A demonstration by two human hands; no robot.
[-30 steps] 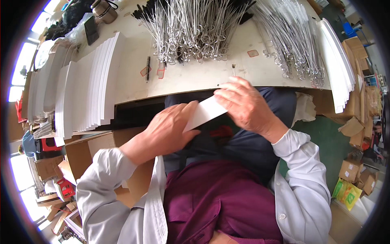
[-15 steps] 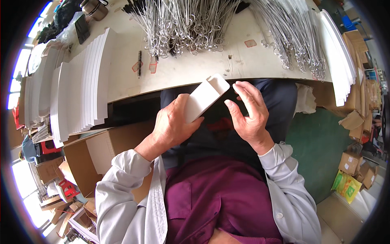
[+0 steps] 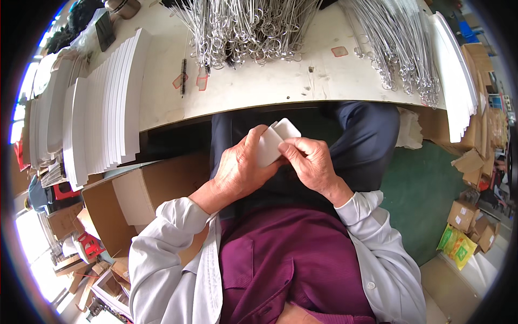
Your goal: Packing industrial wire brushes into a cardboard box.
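A slim white carton [image 3: 269, 149] is held over my lap, its end flap [image 3: 287, 128] at the far side. My left hand [image 3: 240, 164] is closed round the carton's body, thumb along its left edge. My right hand [image 3: 311, 163] pinches the flap's right edge between thumb and bent fingers. Whether the flap is tucked in cannot be made out. Beyond, on the table [image 3: 253, 86], lies a big heap of wire-handled brushes [image 3: 243, 32] with looped ends toward me.
A second bundle of wire-handled brushes [image 3: 402, 48] lies at right. White cartons stand in rows at left [image 3: 116, 102] and right [image 3: 453, 75]. One black-bristled brush [image 3: 183, 78] lies alone. Under the table's left side stands an open cardboard box [image 3: 110, 210]. A metal flask [image 3: 124, 7] is far left.
The carton has come nearer to me, and its open end is now covered by the flap. My right hand, open and apart before, has moved in and closed on the flap's edge.
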